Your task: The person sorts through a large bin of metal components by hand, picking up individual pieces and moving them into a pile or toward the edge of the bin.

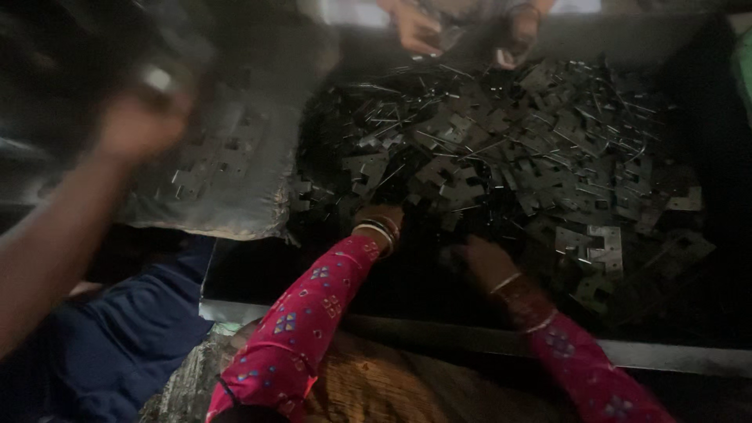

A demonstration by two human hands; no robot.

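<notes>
Seemingly early in the sorting, a large heap of flat, notched metal plates (501,149) and thin pins lay across the dark tray (689,313). The left hand (382,219) dug into its near edge, grip hidden; the right hand (482,262) rested just beside, fingers curled, closure unclear.

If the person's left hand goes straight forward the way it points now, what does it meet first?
The left hand already reaches the near edge of the pile of flat metal plates, so it would probably meet those plates first; depth is unclear.
</notes>
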